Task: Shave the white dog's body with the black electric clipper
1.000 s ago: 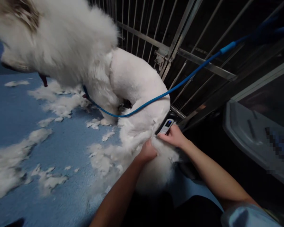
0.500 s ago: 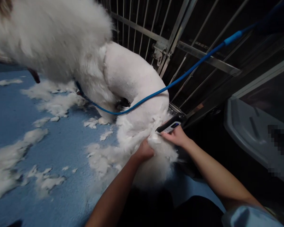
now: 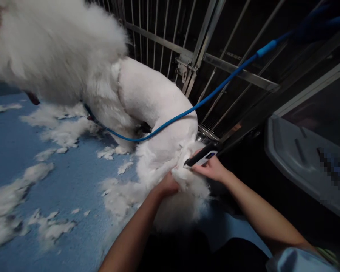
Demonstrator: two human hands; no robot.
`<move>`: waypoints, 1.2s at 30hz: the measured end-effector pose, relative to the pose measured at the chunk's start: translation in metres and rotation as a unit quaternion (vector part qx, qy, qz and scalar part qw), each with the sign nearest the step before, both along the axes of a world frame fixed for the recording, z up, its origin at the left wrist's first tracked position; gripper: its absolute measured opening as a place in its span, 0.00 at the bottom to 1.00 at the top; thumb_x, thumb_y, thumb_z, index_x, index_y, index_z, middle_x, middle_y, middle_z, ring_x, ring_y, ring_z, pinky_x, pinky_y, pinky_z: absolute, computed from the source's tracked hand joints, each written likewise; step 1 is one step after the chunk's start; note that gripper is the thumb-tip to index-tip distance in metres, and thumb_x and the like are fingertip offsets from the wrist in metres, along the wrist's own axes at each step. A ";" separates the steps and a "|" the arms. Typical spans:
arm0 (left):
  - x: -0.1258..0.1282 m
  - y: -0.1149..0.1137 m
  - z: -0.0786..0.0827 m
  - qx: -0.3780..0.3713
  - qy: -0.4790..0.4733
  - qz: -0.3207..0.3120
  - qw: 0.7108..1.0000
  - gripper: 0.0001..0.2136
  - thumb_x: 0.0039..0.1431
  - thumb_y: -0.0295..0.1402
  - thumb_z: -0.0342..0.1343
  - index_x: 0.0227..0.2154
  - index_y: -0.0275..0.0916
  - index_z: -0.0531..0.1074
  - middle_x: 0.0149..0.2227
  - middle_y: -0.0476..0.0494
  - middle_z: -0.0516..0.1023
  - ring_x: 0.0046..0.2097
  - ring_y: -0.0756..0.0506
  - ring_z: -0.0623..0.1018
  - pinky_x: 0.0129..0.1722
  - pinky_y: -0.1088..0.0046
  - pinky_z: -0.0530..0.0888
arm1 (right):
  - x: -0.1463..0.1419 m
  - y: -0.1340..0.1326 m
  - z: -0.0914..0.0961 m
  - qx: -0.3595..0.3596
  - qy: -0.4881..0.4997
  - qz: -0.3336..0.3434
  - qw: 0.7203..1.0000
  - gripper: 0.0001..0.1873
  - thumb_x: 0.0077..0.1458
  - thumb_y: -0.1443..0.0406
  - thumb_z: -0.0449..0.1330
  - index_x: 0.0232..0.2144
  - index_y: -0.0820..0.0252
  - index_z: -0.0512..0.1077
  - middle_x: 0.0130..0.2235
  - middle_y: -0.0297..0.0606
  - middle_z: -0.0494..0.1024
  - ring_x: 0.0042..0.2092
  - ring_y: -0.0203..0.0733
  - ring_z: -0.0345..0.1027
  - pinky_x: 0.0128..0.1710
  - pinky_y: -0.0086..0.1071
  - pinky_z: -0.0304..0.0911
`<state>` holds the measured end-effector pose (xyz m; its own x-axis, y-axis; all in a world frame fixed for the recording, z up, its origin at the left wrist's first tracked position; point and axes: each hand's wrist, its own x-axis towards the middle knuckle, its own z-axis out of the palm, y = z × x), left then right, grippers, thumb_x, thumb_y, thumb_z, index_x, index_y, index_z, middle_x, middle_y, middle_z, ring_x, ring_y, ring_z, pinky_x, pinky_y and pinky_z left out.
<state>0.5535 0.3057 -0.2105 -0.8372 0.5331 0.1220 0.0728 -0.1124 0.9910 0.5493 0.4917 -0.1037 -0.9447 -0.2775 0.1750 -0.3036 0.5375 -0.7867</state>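
Note:
A white dog stands on a blue surface, its back and rump shorn close, its front end still fluffy. My right hand is closed around black-and-white hair clippers, whose head rests in the white fur at the dog's rear. Just left of the clippers, my left hand is closed, its fingers partly sunk in the fur. Long fluffy fur hangs below both hands. A blue leash crosses the dog's shorn flank.
Clumps of cut white fur lie scattered over the blue surface. Metal cage bars with a latch rise behind the dog. A pale plastic tray or lid stands at the right, partly pixelated.
The clippers have shifted slightly left and down against the fur with my right hand. My left hand has moved a little down and left. The whole view has shifted slightly.

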 end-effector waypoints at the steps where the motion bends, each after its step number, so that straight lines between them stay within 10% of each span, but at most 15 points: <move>1: -0.001 -0.001 0.001 -0.001 0.007 -0.009 1.000 0.26 0.43 0.26 0.65 0.50 0.38 0.73 0.47 0.40 0.78 0.47 0.42 0.77 0.54 0.62 0.73 | -0.001 0.001 0.001 -0.010 0.005 -0.012 1.000 0.15 0.48 0.58 0.66 0.37 0.57 0.71 0.34 0.38 0.78 0.35 0.45 0.74 0.38 0.39 0.72; 13: -0.006 -0.004 0.033 0.038 0.001 -0.039 0.998 0.18 0.55 0.34 0.60 0.50 0.42 0.75 0.52 0.42 0.78 0.54 0.41 0.75 0.60 0.61 0.68 | -0.003 0.008 0.008 -0.081 -0.006 -0.029 0.996 0.16 0.45 0.60 0.68 0.37 0.56 0.70 0.36 0.37 0.79 0.38 0.45 0.75 0.41 0.40 0.72; 31: -0.013 -0.014 0.019 -0.054 -0.028 -0.090 0.994 0.28 0.46 0.35 0.67 0.53 0.41 0.73 0.48 0.42 0.80 0.55 0.39 0.74 0.65 0.58 0.62 | 0.014 0.024 -0.013 -0.151 -0.138 0.073 0.976 0.18 0.45 0.64 0.66 0.40 0.57 0.69 0.39 0.37 0.78 0.36 0.40 0.73 0.35 0.33 0.70; 36: -0.010 -0.016 0.030 -0.097 -0.032 -0.096 0.990 0.23 0.46 0.35 0.67 0.49 0.43 0.77 0.46 0.41 0.81 0.52 0.38 0.76 0.62 0.55 0.66 | 0.008 0.025 -0.013 -0.242 -0.103 -0.045 0.964 0.18 0.42 0.62 0.68 0.37 0.56 0.69 0.36 0.37 0.78 0.36 0.43 0.74 0.33 0.34 0.69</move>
